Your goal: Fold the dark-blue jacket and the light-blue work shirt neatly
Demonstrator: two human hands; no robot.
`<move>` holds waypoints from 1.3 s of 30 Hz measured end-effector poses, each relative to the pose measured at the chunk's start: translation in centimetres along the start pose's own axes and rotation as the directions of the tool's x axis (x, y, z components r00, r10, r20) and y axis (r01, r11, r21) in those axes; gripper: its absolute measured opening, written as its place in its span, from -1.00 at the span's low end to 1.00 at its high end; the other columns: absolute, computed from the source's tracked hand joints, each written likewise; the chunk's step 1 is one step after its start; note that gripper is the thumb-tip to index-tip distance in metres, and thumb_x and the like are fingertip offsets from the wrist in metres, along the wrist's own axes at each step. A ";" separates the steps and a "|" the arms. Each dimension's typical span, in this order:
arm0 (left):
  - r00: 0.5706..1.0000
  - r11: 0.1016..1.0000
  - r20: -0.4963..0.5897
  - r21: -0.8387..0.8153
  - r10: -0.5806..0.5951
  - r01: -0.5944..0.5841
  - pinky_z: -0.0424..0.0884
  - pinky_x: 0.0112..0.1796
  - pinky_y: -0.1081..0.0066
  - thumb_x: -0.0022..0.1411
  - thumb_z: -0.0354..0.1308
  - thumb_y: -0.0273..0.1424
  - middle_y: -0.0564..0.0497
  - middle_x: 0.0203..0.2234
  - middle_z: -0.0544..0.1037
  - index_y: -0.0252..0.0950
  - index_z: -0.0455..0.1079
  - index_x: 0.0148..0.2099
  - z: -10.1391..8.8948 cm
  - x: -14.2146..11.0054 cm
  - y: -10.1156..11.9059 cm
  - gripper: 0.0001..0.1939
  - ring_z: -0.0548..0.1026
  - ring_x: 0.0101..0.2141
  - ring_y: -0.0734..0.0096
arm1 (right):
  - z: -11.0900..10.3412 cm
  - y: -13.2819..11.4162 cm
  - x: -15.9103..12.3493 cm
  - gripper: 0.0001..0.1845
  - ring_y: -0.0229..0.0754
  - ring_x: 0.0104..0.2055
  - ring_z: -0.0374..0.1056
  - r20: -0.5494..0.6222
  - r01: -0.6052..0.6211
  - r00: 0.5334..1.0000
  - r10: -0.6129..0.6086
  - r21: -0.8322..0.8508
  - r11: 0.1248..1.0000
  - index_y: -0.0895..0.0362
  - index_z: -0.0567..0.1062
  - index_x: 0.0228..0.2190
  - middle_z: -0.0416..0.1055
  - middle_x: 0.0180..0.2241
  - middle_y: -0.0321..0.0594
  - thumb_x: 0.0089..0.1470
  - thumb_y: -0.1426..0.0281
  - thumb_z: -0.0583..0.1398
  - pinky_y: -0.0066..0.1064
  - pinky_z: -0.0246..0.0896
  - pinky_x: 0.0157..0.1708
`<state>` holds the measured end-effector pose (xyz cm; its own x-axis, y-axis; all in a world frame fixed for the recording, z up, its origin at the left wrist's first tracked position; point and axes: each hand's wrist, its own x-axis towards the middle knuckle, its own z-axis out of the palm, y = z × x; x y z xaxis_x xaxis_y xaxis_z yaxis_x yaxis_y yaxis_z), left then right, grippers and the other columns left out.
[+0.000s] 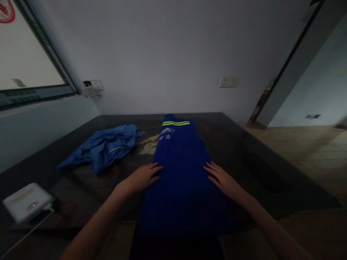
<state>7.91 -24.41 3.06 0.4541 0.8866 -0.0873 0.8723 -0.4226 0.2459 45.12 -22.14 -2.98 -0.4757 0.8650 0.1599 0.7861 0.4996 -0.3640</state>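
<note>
two long edges of a dark-blue garment (180, 157) lie under the fingertips of the left hand (143, 176) and the right hand (221, 180), both unclenched with fingers slightly spread; the garment stretches between and beyond the hands on a dark table (225, 144); past the fingertips it shows yellow-green stripes (176, 122) and white lettering (168, 137); left of the left hand lies a crumpled lighter-blue garment (114, 144), and farther out, toward the wearer, a white box (28, 200).
</note>
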 end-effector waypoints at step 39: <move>0.827 0.913 -0.529 -0.405 -0.191 -0.049 0.34 0.06 0.16 -0.06 -0.12 -0.69 -0.02 -0.02 0.48 -0.17 0.41 0.02 8.0 -12.0 4.9 -0.37 0.41 0.03 0.27 | -2.4 -4.7 -9.7 -0.70 -0.05 0.05 0.34 -0.267 0.089 0.964 -0.005 0.301 0.949 -0.07 0.54 -0.14 0.50 -0.09 -0.27 0.18 0.30 0.05 -0.11 0.24 0.09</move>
<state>8.18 -38.60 -2.45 0.1130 0.9131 0.3918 0.7009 -0.3527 0.6199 46.94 -32.74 -0.64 -0.3572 0.8435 0.4011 0.5853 0.5368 -0.6077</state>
